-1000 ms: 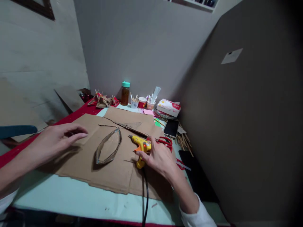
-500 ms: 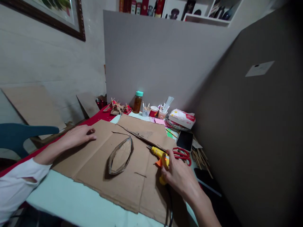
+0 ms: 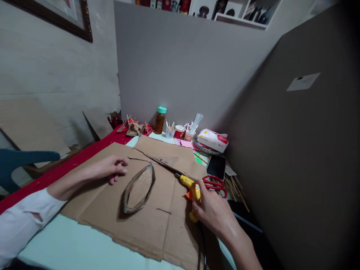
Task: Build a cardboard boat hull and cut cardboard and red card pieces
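A boat-shaped cardboard piece (image 3: 140, 189) with low walls rests on the large cardboard sheet (image 3: 104, 195). To its left hovers my left hand (image 3: 112, 168), fingers loosely bent and apart, holding nothing. My right hand (image 3: 210, 204) grips a yellow hot glue gun (image 3: 191, 184) by its handle, nozzle pointing up and left over the sheet. Part of the handle is hidden behind my fingers. Just beyond that hand lie red-handled scissors (image 3: 215, 183). A thin cardboard strip (image 3: 164, 211) lies between the boat shape and the glue gun.
A triangular ruler (image 3: 170, 161) lies on the sheet's far part. Behind stand a bottle (image 3: 160, 120), paper cups (image 3: 179, 132) with sticks nearby, and a tissue pack (image 3: 213, 140). A dark-screened phone (image 3: 216, 167) and wooden sticks (image 3: 237, 189) lie at right, beside a grey partition (image 3: 295, 142).
My left hand has moved right, nearer the boat shape, and its fingers are more bent. The glue gun stays in my right hand. The view has shifted slightly.
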`<state>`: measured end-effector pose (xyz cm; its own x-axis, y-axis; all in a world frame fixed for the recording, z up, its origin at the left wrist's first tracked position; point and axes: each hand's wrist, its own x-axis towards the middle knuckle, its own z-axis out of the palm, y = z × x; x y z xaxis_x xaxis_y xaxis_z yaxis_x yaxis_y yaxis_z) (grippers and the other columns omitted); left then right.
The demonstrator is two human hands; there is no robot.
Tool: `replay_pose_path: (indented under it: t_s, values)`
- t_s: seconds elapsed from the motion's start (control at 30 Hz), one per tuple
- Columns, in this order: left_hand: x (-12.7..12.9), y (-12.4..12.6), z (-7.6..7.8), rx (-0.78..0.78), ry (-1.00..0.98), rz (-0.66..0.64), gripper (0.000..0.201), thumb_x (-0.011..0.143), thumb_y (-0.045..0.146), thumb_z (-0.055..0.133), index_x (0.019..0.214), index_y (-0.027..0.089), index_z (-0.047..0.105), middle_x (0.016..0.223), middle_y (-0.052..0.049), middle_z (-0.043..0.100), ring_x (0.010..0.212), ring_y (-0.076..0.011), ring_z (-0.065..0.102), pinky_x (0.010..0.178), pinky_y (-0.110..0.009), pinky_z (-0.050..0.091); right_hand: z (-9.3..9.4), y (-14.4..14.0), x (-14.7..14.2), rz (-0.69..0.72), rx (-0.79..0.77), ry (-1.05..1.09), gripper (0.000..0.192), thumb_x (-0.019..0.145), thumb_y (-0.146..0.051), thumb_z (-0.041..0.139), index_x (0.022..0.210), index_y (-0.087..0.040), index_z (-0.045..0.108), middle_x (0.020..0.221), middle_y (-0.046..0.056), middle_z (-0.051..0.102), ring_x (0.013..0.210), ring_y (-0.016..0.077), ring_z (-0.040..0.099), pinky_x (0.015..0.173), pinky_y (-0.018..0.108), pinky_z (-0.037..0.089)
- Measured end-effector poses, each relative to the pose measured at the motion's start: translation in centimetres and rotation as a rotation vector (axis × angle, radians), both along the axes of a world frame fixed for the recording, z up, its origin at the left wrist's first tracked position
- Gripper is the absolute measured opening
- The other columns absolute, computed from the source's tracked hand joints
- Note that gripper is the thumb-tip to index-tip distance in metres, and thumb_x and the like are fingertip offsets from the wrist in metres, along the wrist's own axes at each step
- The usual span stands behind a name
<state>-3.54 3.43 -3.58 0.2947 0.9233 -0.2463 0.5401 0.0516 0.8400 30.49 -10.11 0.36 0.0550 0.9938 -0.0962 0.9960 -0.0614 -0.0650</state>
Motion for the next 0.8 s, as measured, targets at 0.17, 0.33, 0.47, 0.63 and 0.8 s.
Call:
replay_pose_path:
  t_s: [0.17, 0.33, 0.47, 0.63, 0.8]
  values:
    - [0.4, 2.8, 0.4, 0.043, -0.024, 0.07, 0.041, 0.067, 0.032, 0.074, 0.099, 0.017, 0.054, 0.063, 0.002, 0.056, 0.051, -0.0183, 0.061, 0.045, -0.031, 0.054, -0.1, 0.2, 0.0, -0.001, -0.044, -0.015, 0.043, 0.092, -0.017, 0.051, 0.135, -0.02, 0.046, 0.093, 0.012, 0.075, 0.087, 0.0327, 0.072, 0.056, 0.029, 0.023]
    - [2.4, 4.9, 0.7, 0.06, 0.016, 0.085, 0.053, 0.078, 0.028, 0.071, 0.123, 0.009, 0.05, 0.065, 0.0, 0.062, 0.054, -0.0198, 0.066, 0.053, -0.033, 0.057, -0.6, 0.6, 0.1, 0.003, -0.045, -0.003, 0.038, 0.1, -0.025, 0.045, 0.138, -0.02, 0.044, 0.094, 0.011, 0.075, 0.088, 0.0343, 0.072, 0.058, 0.03, 0.027]
    - [3.6, 5.9, 0.1, 0.084, 0.182, 0.118, 0.035, 0.093, 0.029, 0.062, 0.121, 0.011, 0.055, 0.078, -0.003, 0.067, 0.062, -0.0164, 0.066, 0.059, -0.032, 0.058, -0.9, 0.7, 0.4, -0.012, -0.05, -0.019, 0.041, 0.102, -0.03, 0.044, 0.142, -0.021, 0.042, 0.094, 0.011, 0.076, 0.088, 0.0339, 0.073, 0.06, 0.03, 0.034]
    - [2.9, 6.9, -0.4, 0.272, 0.433, 0.139, 0.033, 0.091, 0.036, 0.066, 0.117, 0.016, 0.062, 0.117, -0.009, 0.065, 0.101, -0.0246, 0.065, 0.087, -0.046, 0.056, -1.1, 1.3, 0.8, -0.024, 0.043, 0.002, 0.039, 0.102, -0.034, 0.044, 0.14, -0.022, 0.046, 0.087, 0.008, 0.076, 0.082, 0.0313, 0.073, 0.062, 0.032, 0.041]
    - [2.3, 7.5, -0.8, 0.405, 0.511, 0.062, 0.033, 0.09, 0.036, 0.068, 0.116, 0.017, 0.064, 0.126, -0.01, 0.062, 0.114, -0.0288, 0.06, 0.098, -0.053, 0.049, -0.6, 4.5, 0.3, 0.074, 0.237, -0.03, 0.039, 0.099, -0.027, 0.049, 0.137, -0.014, 0.052, 0.124, 0.016, 0.067, 0.114, 0.031, 0.062, 0.088, 0.037, 0.046]
